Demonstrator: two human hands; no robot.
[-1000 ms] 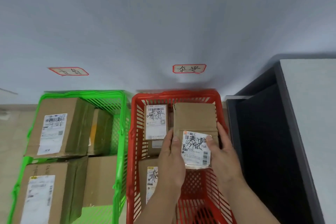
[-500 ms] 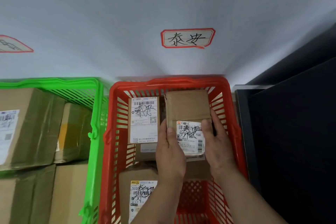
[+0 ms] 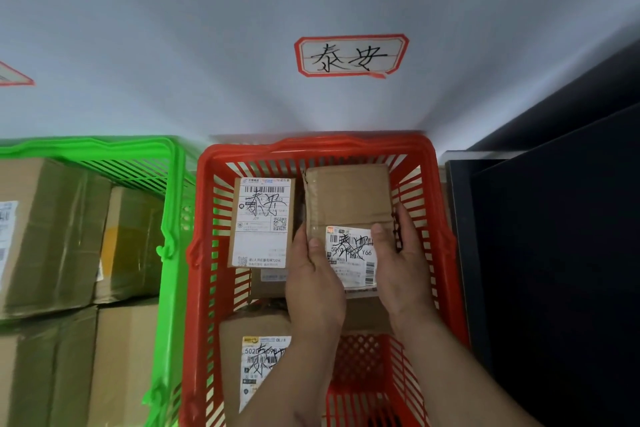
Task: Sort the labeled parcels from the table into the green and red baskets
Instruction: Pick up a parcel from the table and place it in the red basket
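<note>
Brown cardboard parcel [image 3: 348, 199] sits between your two hands, inside the red basket [image 3: 349, 146], at its far right. Your left hand [image 3: 313, 282] has its fingers curled round the parcel's left edge, thumb on top; your right hand [image 3: 403, 267] grips the right edge, thumb on the white label [image 3: 349, 255]. Just left lies a second labeled parcel [image 3: 263, 222]; a third [image 3: 254, 362] lies nearer you. Green basket [image 3: 173, 218] stands beside, holding large boxes [image 3: 52, 236].

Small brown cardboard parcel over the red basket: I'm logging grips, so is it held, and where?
Yes. The small brown cardboard parcel is held by both hands at its near, labelled end: left hand on its left edge, right hand on its right edge.
</note>
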